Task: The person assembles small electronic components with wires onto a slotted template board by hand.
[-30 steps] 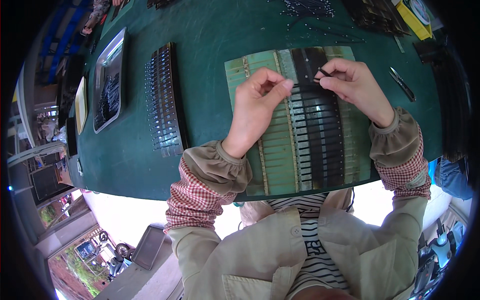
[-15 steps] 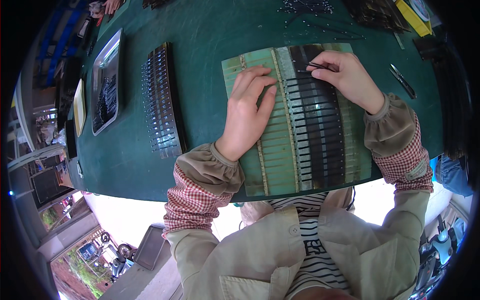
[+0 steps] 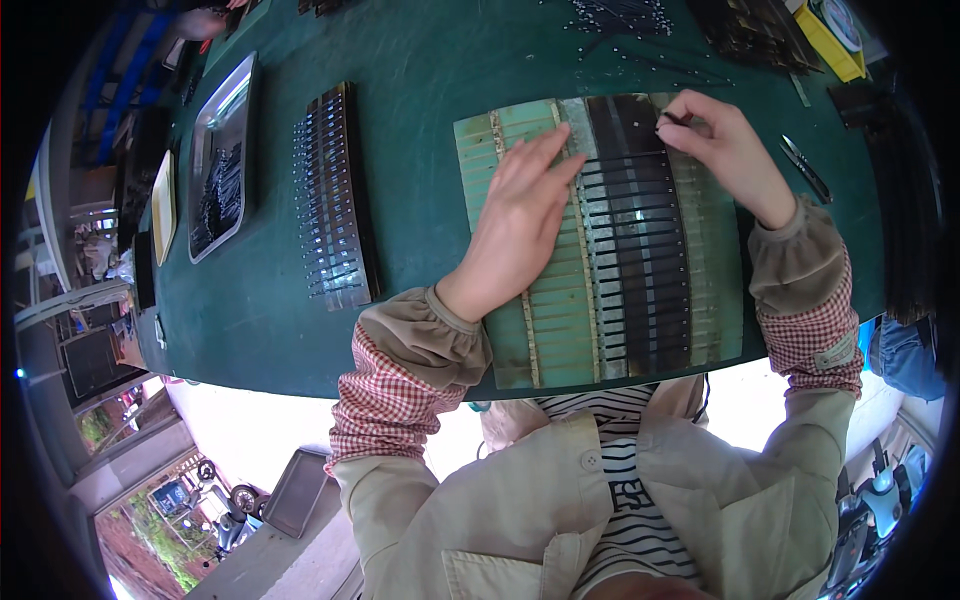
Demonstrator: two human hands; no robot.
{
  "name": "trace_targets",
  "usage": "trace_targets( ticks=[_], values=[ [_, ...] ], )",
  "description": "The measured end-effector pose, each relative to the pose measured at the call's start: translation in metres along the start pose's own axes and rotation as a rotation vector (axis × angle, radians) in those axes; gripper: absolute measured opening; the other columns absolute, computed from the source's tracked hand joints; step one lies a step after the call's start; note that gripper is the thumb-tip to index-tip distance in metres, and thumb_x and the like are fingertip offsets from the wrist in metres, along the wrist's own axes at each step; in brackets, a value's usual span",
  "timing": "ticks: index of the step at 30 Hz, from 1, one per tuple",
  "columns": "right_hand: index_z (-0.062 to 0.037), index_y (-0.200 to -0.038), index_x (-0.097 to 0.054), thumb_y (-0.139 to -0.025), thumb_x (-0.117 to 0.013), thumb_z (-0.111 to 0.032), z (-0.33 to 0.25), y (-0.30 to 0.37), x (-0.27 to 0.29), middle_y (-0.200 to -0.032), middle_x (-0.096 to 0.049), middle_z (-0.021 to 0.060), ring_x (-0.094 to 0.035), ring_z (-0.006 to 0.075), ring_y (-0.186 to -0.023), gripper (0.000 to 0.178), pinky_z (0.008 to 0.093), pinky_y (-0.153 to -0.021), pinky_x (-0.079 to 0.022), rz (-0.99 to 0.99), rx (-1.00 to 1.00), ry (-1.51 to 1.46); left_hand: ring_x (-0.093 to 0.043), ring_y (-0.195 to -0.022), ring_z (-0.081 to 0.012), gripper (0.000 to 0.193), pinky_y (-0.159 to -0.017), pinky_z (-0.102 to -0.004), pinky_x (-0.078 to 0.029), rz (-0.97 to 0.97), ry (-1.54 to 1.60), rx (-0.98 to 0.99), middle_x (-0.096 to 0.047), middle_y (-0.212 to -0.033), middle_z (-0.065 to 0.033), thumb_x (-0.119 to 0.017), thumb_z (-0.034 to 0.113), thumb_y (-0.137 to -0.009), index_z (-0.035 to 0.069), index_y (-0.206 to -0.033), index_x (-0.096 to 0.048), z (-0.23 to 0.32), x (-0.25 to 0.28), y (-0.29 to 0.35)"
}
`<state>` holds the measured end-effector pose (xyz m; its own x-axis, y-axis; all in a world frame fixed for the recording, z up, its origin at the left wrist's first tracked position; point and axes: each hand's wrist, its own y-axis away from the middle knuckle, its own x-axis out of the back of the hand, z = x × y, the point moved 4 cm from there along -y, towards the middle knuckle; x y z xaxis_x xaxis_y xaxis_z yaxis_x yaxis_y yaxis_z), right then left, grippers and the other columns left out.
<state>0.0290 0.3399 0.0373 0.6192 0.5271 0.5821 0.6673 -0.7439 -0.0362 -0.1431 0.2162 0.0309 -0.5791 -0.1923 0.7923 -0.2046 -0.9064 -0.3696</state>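
A green ribbed board (image 3: pixel 555 345) lies in front of me on the table, with a dark strip (image 3: pixel 655 345) along its right part. Across the strip lies a column of thin black wire pieces (image 3: pixel 607 253), side by side, with small pale ends at the right. My left hand (image 3: pixel 515 205) rests on the board with fingers stretched out, their tips by the upper end of that column. Over the strip's upper right edge, my right hand (image 3: pixel 715 140) is closed in a pinch. Thin black wire pieces (image 3: pixel 675 119) show between its fingertips; how many is hidden.
On the left stand a filled rack strip (image 3: pixel 338 200) and a metal tray (image 3: pixel 250 110) of dark pieces. Tweezers (image 3: pixel 806 170) lie at right. More wire pieces (image 3: pixel 620 15), a dark stack (image 3: pixel 750 35) and a yellow bin (image 3: pixel 835 45) are at the back.
My right hand has moved right, from over the dark strip to its right edge. My left hand has slid slightly right and up, its fingers straighter. The table's contents appear slightly shifted.
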Motion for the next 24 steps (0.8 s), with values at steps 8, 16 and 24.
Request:
trace_targets(
  ticks=[8, 16, 24],
  values=[
    [0.0039, -0.093, -0.061, -0.083, -0.061, -0.008, -0.016, -0.005, -0.003, -0.081, -0.061, 0.0021, -0.055, 0.0067, -0.076, 0.015, 0.0209, -0.071, -0.045, -0.239, -0.117, -0.432, -0.053, -0.102, -0.0209, 0.015, -0.089, -0.0297, -0.04, 0.062, 0.722, 0.433, -0.06, -0.103, -0.0104, -0.059, 0.005, -0.084, 0.001, -0.099, -0.059, -0.006, -0.01, -0.034],
    [0.0054, -0.091, -0.062, -0.081, -0.062, -0.005, 0.027, -0.033, 0.008, -0.079, -0.062, 0.0037, -0.055, 0.0075, -0.074, 0.014, 0.0211, -0.071, -0.046, -0.15, -0.06, -0.377, -0.054, -0.103, -0.0241, 0.011, -0.088, -0.0317, -0.041, 0.196, 0.254, 0.246, -0.06, -0.107, -0.0115, -0.058, 0.003, -0.083, 0.0, -0.093, -0.06, -0.028, -0.008, -0.038],
    [0.0035, -0.09, -0.062, -0.079, -0.063, -0.003, 0.04, -0.048, -0.009, -0.076, -0.061, 0.0044, -0.056, 0.0082, -0.072, 0.013, 0.0234, -0.066, -0.047, -0.109, -0.037, -0.292, -0.052, -0.107, -0.0286, 0.015, -0.091, -0.0348, -0.04, 0.17, 0.235, 0.19, -0.057, -0.113, -0.0137, -0.056, 0.0, -0.082, 0.0, -0.097, -0.06, -0.04, -0.015, -0.037]
  ],
)
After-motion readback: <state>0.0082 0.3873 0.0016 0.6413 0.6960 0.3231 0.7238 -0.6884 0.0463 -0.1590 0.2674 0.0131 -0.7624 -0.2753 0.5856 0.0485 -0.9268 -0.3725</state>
